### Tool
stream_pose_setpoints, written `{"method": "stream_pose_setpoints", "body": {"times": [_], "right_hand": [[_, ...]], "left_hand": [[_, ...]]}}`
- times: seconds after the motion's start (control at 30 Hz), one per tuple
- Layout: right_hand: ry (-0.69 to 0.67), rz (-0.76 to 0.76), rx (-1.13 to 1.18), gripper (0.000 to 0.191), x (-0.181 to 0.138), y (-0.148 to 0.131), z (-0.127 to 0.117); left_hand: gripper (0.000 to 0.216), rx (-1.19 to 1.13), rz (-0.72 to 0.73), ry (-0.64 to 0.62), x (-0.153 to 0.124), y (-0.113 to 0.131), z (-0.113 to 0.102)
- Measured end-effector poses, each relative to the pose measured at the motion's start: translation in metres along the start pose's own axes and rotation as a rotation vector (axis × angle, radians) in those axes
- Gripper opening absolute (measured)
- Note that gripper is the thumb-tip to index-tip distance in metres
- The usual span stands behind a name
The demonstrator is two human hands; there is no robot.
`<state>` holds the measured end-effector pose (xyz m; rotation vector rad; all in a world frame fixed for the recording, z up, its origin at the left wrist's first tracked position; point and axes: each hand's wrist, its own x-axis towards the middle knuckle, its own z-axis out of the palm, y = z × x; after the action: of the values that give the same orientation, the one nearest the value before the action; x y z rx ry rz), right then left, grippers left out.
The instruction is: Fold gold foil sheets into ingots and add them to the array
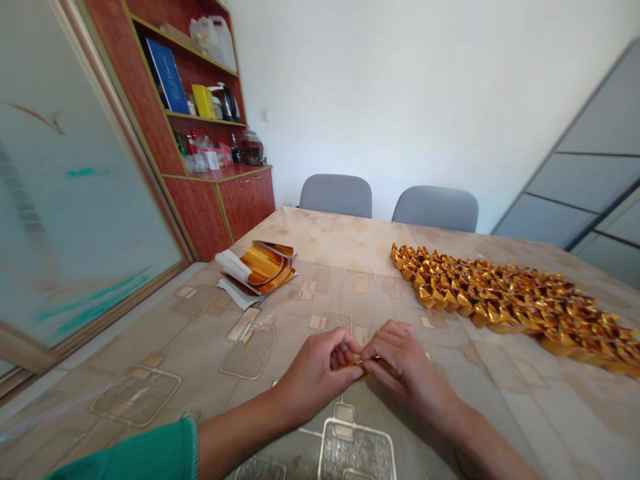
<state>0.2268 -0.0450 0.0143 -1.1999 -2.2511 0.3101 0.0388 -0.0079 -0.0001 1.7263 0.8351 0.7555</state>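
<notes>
Two bare forearms are showing along the bottom of the frame. The left hand (320, 370) and right hand (407, 370) are wearing no gloves, rings or watch, as far as I can make out. At lower left, a green sleeve (145, 457) with a ribbed-looking cuff is covering the left arm.

The bench (400, 247) is beige, patterned with grey and tan rounded squares. The folded foil pieces (515, 303) and the sheets (263, 267) are shiny gold. The sleeve (145, 457) is green, the chairs (336, 195) grey.

Patterned table (200, 333): gold sheet stack (260, 268), folded gold pieces (510, 303).
</notes>
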Motion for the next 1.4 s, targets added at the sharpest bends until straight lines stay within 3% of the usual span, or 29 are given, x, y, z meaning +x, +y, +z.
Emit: {"method": "stream_pose_setpoints", "body": {"times": [0.13, 0.27, 0.4, 0.53, 0.63, 0.8, 1.1, 1.27, 1.4], "right_hand": [[0.041, 0.010, 0.063, 0.020, 0.000, -0.001, 0.002], [0.222, 0.277, 0.362, 0.016, -0.002, 0.012, 0.000], [0.403, 0.492, 0.650, 0.032, -0.003, 0.023, -0.009], [0.240, 0.529, 0.788, 0.052, -0.004, 0.012, -0.010], [0.130, 0.488, 0.775, 0.048, -0.004, 0.003, -0.001], [0.181, 0.440, 0.804, 0.030, -0.005, 0.005, 0.013], [0.238, 0.413, 0.478, 0.019, -0.007, 0.001, 0.012], [0.156, 0.452, 0.809, 0.029, -0.004, 0.000, 0.011], [0.101, 0.428, 0.988, 0.027, -0.004, -0.002, 0.016]], "left_hand": [[0.005, -0.042, -0.075, 0.000, -0.001, 0.005, -0.002], [0.008, -0.114, -0.107, 0.101, 0.001, 0.006, -0.005], [0.015, -0.196, -0.112, 0.211, 0.004, 0.007, -0.009], [0.019, -0.249, -0.069, 0.329, 0.006, 0.006, -0.010], [0.020, -0.263, -0.053, 0.317, 0.005, 0.005, -0.009], [0.013, -0.220, -0.035, 0.259, 0.000, 0.007, -0.003], [0.023, -0.335, -0.176, 0.112, 0.002, 0.009, -0.007], [0.029, -0.401, -0.182, 0.154, 0.001, 0.007, -0.008], [0.034, -0.512, -0.211, 0.149, -0.001, 0.007, -0.006]]}}
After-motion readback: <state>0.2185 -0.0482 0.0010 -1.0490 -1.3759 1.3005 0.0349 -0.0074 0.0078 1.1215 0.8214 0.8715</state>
